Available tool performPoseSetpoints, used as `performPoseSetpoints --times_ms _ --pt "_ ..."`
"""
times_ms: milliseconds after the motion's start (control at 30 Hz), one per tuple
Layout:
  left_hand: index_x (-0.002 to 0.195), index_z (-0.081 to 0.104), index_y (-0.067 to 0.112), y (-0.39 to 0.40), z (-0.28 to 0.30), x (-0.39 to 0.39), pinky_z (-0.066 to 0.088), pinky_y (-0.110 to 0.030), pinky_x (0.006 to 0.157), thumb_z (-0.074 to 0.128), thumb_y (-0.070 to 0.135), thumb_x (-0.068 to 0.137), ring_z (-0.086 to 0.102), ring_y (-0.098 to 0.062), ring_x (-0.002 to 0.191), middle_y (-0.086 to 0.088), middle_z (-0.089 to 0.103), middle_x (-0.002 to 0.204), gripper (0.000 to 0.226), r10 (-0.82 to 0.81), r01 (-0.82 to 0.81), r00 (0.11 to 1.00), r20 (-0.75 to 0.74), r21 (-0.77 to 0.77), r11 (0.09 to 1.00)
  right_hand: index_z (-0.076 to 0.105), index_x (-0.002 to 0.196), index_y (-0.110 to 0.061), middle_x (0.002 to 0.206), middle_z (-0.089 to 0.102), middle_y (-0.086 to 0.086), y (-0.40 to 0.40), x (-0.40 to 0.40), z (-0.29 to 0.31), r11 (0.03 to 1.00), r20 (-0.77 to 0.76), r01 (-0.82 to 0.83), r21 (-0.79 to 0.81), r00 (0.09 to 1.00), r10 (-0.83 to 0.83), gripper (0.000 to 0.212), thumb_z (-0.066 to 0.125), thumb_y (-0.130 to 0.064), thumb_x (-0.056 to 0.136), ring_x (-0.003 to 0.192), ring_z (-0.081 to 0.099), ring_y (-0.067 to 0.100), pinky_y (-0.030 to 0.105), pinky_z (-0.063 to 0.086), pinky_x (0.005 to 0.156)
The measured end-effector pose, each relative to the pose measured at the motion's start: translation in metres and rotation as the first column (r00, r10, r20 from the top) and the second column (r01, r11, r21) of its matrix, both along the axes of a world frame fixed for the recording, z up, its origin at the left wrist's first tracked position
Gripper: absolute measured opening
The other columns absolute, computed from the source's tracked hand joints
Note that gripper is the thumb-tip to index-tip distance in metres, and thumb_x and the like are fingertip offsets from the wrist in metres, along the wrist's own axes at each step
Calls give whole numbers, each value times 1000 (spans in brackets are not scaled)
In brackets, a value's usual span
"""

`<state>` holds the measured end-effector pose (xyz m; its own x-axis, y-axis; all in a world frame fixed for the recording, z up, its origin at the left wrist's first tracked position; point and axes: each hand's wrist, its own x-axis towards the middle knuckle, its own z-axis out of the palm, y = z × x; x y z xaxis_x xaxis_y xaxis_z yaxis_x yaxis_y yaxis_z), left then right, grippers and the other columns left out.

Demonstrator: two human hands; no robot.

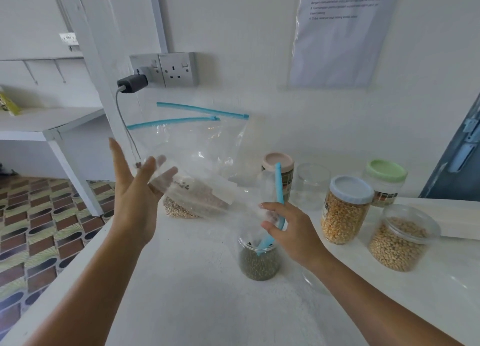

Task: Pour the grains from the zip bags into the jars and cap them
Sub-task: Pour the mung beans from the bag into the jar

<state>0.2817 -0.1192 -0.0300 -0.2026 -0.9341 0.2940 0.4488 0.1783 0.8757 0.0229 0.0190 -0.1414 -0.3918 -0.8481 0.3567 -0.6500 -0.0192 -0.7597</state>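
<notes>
Tipping a nearly empty zip bag (pixel 207 189) over the open jar of green grains (pixel 259 261) at lower centre of the frame, the person has its blue zipper mouth (pixel 272 231) poked down into the jar's neck. The right hand (pixel 288 231) pinches the bag by that zipper edge just above the jar, while the left hand (pixel 135 189), at centre left, lies flat and spread under the bag's raised bottom, lifting it without curling round it. Only a few dark grains cling inside the plastic, so this pour looks all but finished, and the jar has no cap on yet.

Behind the raised bag, a second zip bag (pixel 181 208) sits on the worktop (pixel 181 293) with pale grains heaped in its bottom and its blue zipper open at the top, so I judge that one not yet poured. An empty clear jar (pixel 311 187) stands right of centre, likely meant for it. Further right, a jar of yellow grains (pixel 345 210) wears a blue-grey cap, and two more jars with a pink cap (pixel 277 161) and a green cap (pixel 386 170) stand near the wall. At far right a wide jar of tan grains (pixel 402 241) seems filled, though I cannot tell whether it carries a clear lid.
</notes>
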Motion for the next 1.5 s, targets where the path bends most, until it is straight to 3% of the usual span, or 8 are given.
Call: performPoseSetpoints --times_ms 100,200,300,600,867,1033,1267,1500 --pt "163 1 46 -4 2 -1 52 -48 102 44 24 112 72 -32 115 -14 66 133 70 44 -36 993 -108 83 996 68 130 -33 122 67 -7 -3 0 -3 1000 -36 18 -24 999 -18 39 76 -22 93 111 60 13 32 56 101" --pt "156 33 25 -10 7 3 55 -48 100 45 31 112 72 -41 111 -20 74 122 47 71 -34 983 -171 207 978 66 131 -37 130 65 -4 -5 0 -3 1000 -20 0 -15 1000 -1 41 76 -22 93 121 59 18 36 58 101" --pt "141 51 17 -9 12 7 55 -51 103 44 15 112 74 -39 106 -21 75 117 30 84 -63 991 -100 198 978 66 130 -38 128 65 -4 -5 -3 -6 1000 -19 -10 -10 1000 10 42 77 -22 92 121 61 18 38 58 100" --pt "139 50 17 -13 18 14 55 -46 101 50 4 106 73 -41 108 -18 74 121 35 -21 12 997 78 109 994 66 132 -33 133 63 -2 -5 -6 -6 1000 -46 -12 14 999 12 43 78 -23 92 125 60 15 29 58 97" --pt "145 50 16 -15 22 15 56 -42 98 48 9 109 75 -35 105 -14 77 116 36 23 -34 996 89 127 991 66 133 -32 137 63 -2 -5 -6 -4 999 -68 -7 42 998 9 45 79 -26 91 127 58 16 36 59 99" --pt "142 50 19 -13 22 15 56 -42 95 60 21 105 77 -35 100 -11 77 115 39 76 -90 982 174 76 993 66 128 -36 128 66 -4 -4 -5 0 1000 -33 23 -8 999 -23 42 79 -22 91 113 62 6 14 53 94" --pt "124 51 26 -14 23 27 56 -56 99 74 30 96 72 -28 99 -3 68 111 36 279 -281 734 619 -97 955 66 126 -36 121 68 -4 -4 -1 0 998 -13 31 -57 999 -31 41 79 -19 91 100 61 -10 1 47 86" --pt "115 54 6 -19 25 38 58 -31 75 74 10 95 71 -38 102 -24 66 114 28 269 -306 776 571 -32 952 68 128 -30 126 69 -1 -4 -1 -2 997 6 31 -69 999 -31 39 78 -18 91 105 66 4 13 53 94"
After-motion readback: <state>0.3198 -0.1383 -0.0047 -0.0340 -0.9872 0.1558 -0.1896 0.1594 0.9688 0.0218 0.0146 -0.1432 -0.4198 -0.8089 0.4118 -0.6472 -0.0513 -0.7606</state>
